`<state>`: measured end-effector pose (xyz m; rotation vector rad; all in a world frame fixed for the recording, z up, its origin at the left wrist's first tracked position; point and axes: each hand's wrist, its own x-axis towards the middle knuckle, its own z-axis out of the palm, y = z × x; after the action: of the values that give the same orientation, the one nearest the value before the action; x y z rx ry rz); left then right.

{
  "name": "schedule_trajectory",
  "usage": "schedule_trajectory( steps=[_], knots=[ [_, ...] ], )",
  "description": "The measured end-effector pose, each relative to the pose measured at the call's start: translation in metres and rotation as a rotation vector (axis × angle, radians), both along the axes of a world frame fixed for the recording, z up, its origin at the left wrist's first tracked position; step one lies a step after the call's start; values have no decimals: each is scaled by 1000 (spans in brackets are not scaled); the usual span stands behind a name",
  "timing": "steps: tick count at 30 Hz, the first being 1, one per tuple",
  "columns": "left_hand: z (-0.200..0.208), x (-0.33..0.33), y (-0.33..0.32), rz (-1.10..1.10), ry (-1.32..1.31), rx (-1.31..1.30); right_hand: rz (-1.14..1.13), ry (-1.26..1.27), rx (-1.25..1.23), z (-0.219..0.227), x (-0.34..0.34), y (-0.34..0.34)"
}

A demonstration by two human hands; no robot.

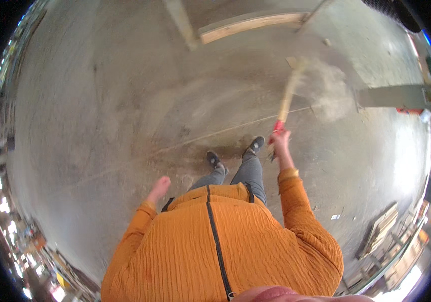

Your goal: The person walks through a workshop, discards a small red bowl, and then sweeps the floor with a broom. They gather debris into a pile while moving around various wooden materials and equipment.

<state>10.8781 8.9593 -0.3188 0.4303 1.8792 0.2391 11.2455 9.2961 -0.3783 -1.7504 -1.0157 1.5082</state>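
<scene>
A broom (pixel 288 96) held out over the floor (pixel 100 90), ahead and to the person's right.
The right hand (pixel 281 137) has its fingers closed around the broom's red grip, while the pale yellow far end blurs beside a hazy, whitish patch; the left hand (pixel 160 188), near the waist, is curled into a loose, empty-looking fist; beyond lie a wooden beam (pixel 253 26) ahead, a grey post (pixel 394 97) to the right, and stacked boards (pixel 380 229) lower right.

Right of centre, the broom (pixel 288 95) is in the right hand (pixel 280 137), left of the post (pixel 394 96). The beam (pixel 253 25) lies at top centre, planks (pixel 380 229) at lower right.
</scene>
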Motion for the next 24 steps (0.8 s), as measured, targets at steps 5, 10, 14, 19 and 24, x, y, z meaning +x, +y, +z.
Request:
schedule_trajectory(
  steps=[5, 10, 14, 19, 24],
  knots=[
    [-2, 37, 81, -154, -30, -63, 458, 311, -442, 22, -42, -7],
    [10, 58, 189, 73, 41, 0, 857, 282, -493, -1, -95, 82],
    [29, 102, 263, 111, 99, -17, 852, 205, -374, -40, -93, 207],
    [37, 179, 329, -129, 12, -36, 284, 147, -237, -81, 51, 406],
    [46, 206, 409, -45, -42, -83, -334, -88, -25, -58, 174, 545]
  ],
)
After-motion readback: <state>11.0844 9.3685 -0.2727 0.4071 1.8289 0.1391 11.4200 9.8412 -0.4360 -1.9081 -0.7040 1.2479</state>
